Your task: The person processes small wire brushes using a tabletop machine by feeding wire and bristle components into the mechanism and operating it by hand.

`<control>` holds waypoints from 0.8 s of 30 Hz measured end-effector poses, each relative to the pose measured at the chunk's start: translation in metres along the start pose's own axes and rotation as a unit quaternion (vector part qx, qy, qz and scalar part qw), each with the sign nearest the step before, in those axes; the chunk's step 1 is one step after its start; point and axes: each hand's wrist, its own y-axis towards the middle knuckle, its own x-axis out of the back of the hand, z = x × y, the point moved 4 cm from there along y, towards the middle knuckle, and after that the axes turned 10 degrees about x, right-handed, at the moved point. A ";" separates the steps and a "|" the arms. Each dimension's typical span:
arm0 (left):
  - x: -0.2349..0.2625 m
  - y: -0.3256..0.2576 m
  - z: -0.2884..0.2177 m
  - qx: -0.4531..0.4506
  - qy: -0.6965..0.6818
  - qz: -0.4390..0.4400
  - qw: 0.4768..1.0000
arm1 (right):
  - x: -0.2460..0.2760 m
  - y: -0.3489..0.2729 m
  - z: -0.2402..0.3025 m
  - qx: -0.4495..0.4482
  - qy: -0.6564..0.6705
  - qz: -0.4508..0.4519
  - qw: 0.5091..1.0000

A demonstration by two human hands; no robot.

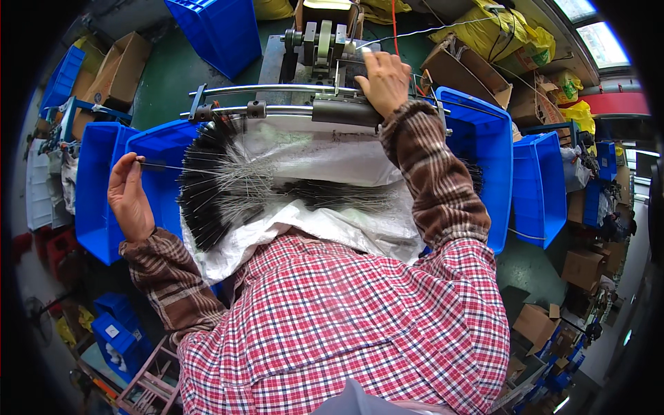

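Observation:
At the left, the fingertips of my left hand (pixel 131 197) pinch the end of a thin wire-stemmed piece, which runs right across a thick fan of black-ended wires (pixel 207 187). The fan's silvery stems point inward over a white plastic sheet (pixel 311 221) across my lap. A second bundle of similar wires (pixel 339 196) lies to its right, partly covered by the sheet. Ahead, my right hand (pixel 386 81) rests with fingers stretched out on the right side of a metal bench machine (pixel 324 52), beside a small pale knob. What lies beneath the palm is hidden.
Two horizontal metal rods (pixel 277 109) cross in front of the machine. Blue bins stand on both sides, one at left (pixel 104 187) and one at right (pixel 539 187). Cardboard boxes (pixel 467 76) and yellow sacks (pixel 477 31) fill the far right. A red cord hangs behind the machine.

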 end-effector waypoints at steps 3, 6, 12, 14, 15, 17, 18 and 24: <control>-0.011 0.003 -0.007 -0.004 -0.078 0.030 0.996 | 0.003 -0.012 -0.003 -0.071 -0.016 0.071 0.995; -0.054 0.000 -0.021 0.012 -0.082 0.037 0.996 | -0.004 -0.013 0.000 -0.074 -0.010 0.052 0.996; -0.111 -0.004 -0.003 0.054 -0.049 0.049 0.996 | -0.011 0.014 0.037 -0.053 0.005 0.065 0.996; -0.132 -0.008 0.001 0.075 -0.061 0.071 0.993 | -0.011 0.026 0.052 -0.041 0.016 0.063 0.997; -0.143 -0.010 0.004 0.085 -0.073 0.089 0.990 | -0.012 0.029 0.057 -0.031 0.024 0.064 0.997; -0.154 -0.011 0.016 0.099 -0.063 0.109 0.987 | -0.016 0.029 0.058 -0.022 0.028 0.066 0.997; -0.158 -0.013 0.018 0.105 -0.064 0.110 0.986 | -0.014 0.027 0.055 -0.023 0.031 0.067 0.997; -0.163 -0.014 0.031 0.133 -0.063 0.123 0.981 | -0.004 -0.001 0.000 -0.042 0.056 -0.012 0.997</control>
